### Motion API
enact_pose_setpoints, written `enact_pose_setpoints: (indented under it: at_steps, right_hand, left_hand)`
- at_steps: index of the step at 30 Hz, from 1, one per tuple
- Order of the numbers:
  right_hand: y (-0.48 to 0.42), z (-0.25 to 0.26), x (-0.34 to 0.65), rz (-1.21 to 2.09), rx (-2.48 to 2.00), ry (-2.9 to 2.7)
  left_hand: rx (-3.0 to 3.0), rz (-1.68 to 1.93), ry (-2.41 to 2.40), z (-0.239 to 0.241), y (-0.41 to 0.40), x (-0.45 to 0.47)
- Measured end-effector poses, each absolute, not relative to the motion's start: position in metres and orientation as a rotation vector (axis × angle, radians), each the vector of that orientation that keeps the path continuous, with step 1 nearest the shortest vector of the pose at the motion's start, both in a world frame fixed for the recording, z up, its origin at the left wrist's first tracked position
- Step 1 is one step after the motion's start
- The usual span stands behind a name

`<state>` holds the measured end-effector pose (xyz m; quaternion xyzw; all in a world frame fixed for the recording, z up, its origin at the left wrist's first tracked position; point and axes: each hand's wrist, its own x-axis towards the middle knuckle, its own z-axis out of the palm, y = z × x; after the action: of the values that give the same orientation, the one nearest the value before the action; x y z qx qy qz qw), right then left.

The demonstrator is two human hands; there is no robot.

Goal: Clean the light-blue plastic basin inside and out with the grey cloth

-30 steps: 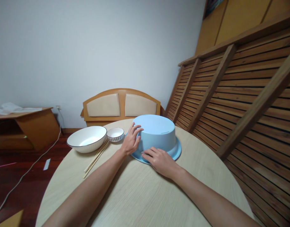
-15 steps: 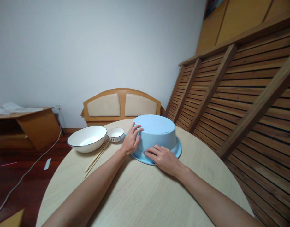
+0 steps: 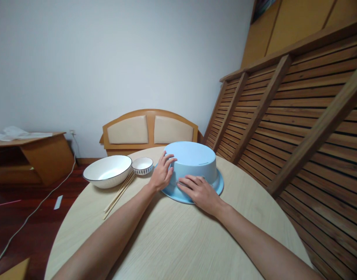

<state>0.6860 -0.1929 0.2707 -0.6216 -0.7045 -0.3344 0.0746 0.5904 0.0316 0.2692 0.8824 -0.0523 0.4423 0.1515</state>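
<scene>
A light blue plastic basin (image 3: 192, 153) lies upside down on the round wooden table, its flat bottom up and its wide rim on the tabletop. My left hand (image 3: 163, 171) rests against the basin's left side, with its fingers spread and the fingertips over the upper edge. At the front wall, just above the rim, my right hand (image 3: 200, 190) presses with bent fingers held close together. A thin greyish edge shows under those fingertips, too small to name. The underside of the right hand is hidden.
Left of the basin stand a small striped bowl (image 3: 142, 166) and a large white bowl (image 3: 108, 171) with a dark rim. Several wooden chopsticks (image 3: 119, 196) lie beside them on the table (image 3: 178, 245). A slatted wooden panel (image 3: 283, 128) leans on the right.
My right hand has shifted slightly upward along the basin's front wall. My left hand, the basin and the bowls stay where they were.
</scene>
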Motion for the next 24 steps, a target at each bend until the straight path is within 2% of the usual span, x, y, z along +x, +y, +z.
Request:
enact_pose_setpoints:
  at_steps: [3, 12, 24]
  right_hand:
    - [-0.198, 0.276, 0.689, -0.979, -1.917, -1.996]
    - [-0.211, 0.282, 0.705, -0.818, -1.842, -2.14]
    - [-0.224, 0.293, 0.727, -1.044, -1.727, -2.054]
  left_hand:
    - [2.532, 1.265, -0.143, 0.269, 0.032, 0.591]
    - [2.535, 1.271, -0.152, 0.268, 0.033, 0.591]
    - [2.539, 1.252, -0.138, 0.269, 0.033, 0.59]
